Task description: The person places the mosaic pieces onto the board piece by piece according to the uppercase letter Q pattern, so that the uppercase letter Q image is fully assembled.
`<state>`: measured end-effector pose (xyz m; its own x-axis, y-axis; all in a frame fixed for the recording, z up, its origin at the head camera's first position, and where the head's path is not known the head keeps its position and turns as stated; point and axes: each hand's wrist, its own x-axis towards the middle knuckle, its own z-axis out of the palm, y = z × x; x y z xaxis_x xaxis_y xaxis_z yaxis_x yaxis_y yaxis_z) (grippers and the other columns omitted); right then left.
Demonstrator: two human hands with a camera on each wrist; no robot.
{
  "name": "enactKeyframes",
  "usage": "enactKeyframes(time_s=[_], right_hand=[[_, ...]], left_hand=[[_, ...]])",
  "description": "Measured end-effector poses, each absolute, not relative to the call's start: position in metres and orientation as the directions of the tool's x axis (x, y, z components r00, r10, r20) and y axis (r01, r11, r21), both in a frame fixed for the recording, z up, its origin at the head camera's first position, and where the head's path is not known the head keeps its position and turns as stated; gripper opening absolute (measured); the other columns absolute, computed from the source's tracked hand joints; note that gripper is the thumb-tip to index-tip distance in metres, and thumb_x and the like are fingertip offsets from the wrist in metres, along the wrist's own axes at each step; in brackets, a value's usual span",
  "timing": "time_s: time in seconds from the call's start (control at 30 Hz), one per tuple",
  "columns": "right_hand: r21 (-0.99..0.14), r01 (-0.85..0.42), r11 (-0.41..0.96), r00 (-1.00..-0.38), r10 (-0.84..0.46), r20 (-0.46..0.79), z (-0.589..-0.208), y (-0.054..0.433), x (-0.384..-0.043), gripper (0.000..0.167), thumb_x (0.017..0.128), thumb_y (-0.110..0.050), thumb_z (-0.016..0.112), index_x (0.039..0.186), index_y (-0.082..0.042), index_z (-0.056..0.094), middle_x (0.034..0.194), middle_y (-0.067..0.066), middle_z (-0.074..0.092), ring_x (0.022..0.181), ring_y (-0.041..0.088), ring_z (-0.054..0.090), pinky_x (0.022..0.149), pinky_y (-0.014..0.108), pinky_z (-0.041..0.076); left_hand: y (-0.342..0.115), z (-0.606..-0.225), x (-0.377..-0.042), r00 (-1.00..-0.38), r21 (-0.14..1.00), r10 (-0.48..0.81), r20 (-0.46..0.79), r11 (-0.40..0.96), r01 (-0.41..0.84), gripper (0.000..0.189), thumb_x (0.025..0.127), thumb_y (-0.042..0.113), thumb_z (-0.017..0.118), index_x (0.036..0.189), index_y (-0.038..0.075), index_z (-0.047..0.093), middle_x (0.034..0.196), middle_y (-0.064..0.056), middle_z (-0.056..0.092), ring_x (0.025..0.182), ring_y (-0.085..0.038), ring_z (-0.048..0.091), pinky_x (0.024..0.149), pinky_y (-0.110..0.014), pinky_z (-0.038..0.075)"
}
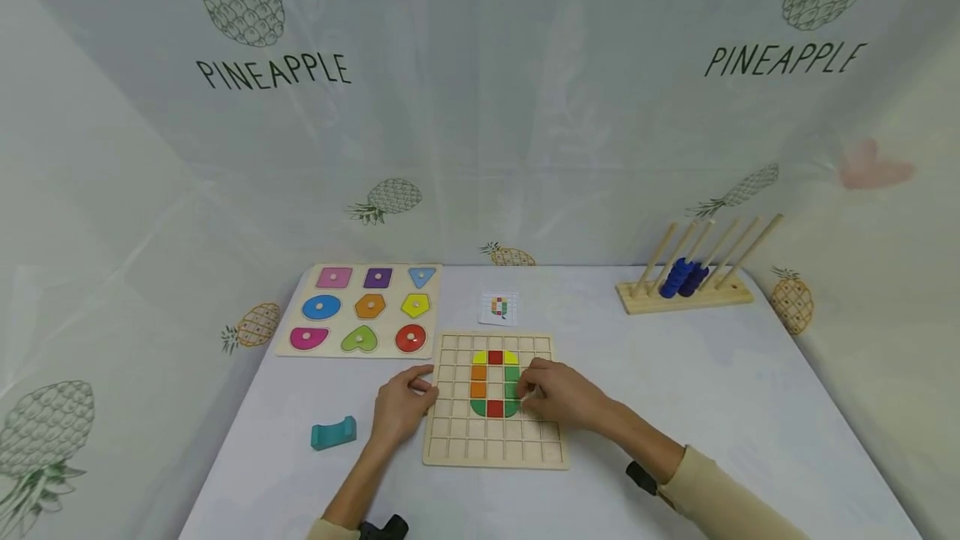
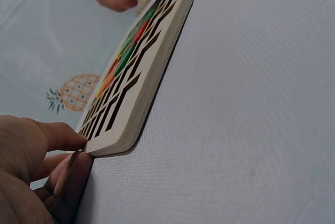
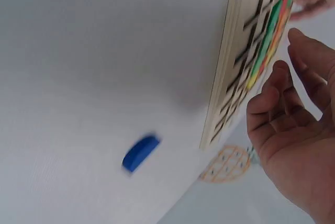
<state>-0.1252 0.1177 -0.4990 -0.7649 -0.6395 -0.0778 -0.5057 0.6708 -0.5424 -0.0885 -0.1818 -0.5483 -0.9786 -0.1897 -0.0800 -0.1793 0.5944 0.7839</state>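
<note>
A square wooden grid board [image 1: 495, 444] lies on the table, carrying a ring of yellow, red, orange and green tiles [image 1: 495, 408]. My left hand [image 1: 402, 407] pinches the board's left edge; in the left wrist view its fingers [image 2: 68, 136] touch the corner. Over the ring's right side hovers my right hand [image 1: 562, 394]. Its fingers are loosely bent, and the right wrist view shows nothing between them and the thumb. A blurred blue curved piece [image 3: 141, 152] appears beside the board in that view; I cannot make it out in the head view.
A small pattern card [image 1: 498, 308] lies behind the board. To its left is a shape puzzle [image 1: 390, 332] with colourful knobbed pieces. A teal curved block [image 1: 333, 433] sits left of my left arm. At the back right stands a peg stand [image 1: 720, 297] with dark blue beads.
</note>
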Motion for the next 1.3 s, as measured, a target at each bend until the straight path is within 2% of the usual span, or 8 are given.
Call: enactKeyframes(time_s=[0.2, 0.33, 0.57, 0.8, 1.03, 1.3], right_hand=[[-0.495, -0.480, 0.724, -0.805, -0.588, -0.081, -0.485, 0.157, -0.132, 0.014, 0.088, -0.021, 0.076, 0.102, -0.020, 0.074, 0.098, -0.011, 0.061, 0.084, 0.011, 0.058, 0.073, 0.027, 0.048], [-0.464, -0.462, 0.756, -0.818, -0.565, -0.107, -0.483, 0.182, -0.132, 0.017, 0.087, -0.018, 0.078, 0.104, -0.018, 0.074, 0.098, -0.009, 0.063, 0.082, 0.007, 0.057, 0.070, 0.027, 0.048], [-0.469, -0.415, 0.780, -0.828, -0.537, -0.162, -0.489, 0.214, -0.128, 0.019, 0.084, -0.016, 0.079, 0.102, -0.017, 0.073, 0.097, -0.006, 0.063, 0.081, 0.011, 0.057, 0.071, 0.030, 0.048], [-0.443, -0.387, 0.809, -0.832, -0.513, -0.209, -0.494, 0.221, -0.123, 0.020, 0.082, -0.015, 0.081, 0.098, -0.018, 0.070, 0.093, -0.010, 0.061, 0.082, 0.010, 0.056, 0.074, 0.032, 0.050], [-0.438, -0.429, 0.790, -0.818, -0.546, -0.183, -0.498, 0.223, -0.123, 0.019, 0.084, -0.012, 0.080, 0.097, -0.017, 0.067, 0.088, -0.011, 0.062, 0.078, 0.005, 0.054, 0.070, 0.030, 0.048], [-0.439, -0.417, 0.796, -0.834, -0.527, -0.165, -0.503, 0.223, -0.123, 0.017, 0.084, -0.009, 0.078, 0.096, -0.016, 0.069, 0.087, -0.012, 0.062, 0.077, 0.004, 0.053, 0.070, 0.028, 0.047]], left_hand=[[-0.181, -0.548, -0.089, -0.979, 0.782, -0.188, -0.082, 0.596, -0.180, 0.039, 0.085, 0.020, 0.076, 0.123, 0.012, 0.071, 0.080, 0.003, 0.067, 0.060, -0.012, 0.057, 0.054, -0.027, 0.044], [-0.181, -0.549, -0.089, -0.979, 0.779, -0.185, -0.083, 0.601, -0.179, 0.039, 0.086, 0.019, 0.076, 0.124, 0.012, 0.071, 0.080, 0.003, 0.066, 0.059, -0.011, 0.057, 0.053, -0.027, 0.044], [-0.181, -0.548, -0.088, -0.979, 0.782, -0.185, -0.083, 0.597, -0.179, 0.040, 0.086, 0.019, 0.077, 0.124, 0.011, 0.071, 0.079, 0.002, 0.066, 0.060, -0.012, 0.057, 0.053, -0.028, 0.045], [-0.180, -0.548, -0.089, -0.979, 0.780, -0.186, -0.082, 0.599, -0.179, 0.040, 0.086, 0.019, 0.076, 0.124, 0.012, 0.071, 0.080, 0.002, 0.066, 0.060, -0.013, 0.056, 0.053, -0.028, 0.045], [-0.179, -0.547, -0.088, -0.979, 0.780, -0.184, -0.087, 0.599, -0.182, 0.039, 0.086, 0.019, 0.076, 0.124, 0.011, 0.071, 0.081, 0.002, 0.066, 0.061, -0.013, 0.056, 0.055, -0.028, 0.045], [-0.179, -0.547, -0.087, -0.979, 0.774, -0.190, -0.078, 0.607, -0.180, 0.039, 0.086, 0.018, 0.076, 0.124, 0.012, 0.071, 0.081, 0.002, 0.066, 0.062, -0.013, 0.056, 0.054, -0.027, 0.045]])
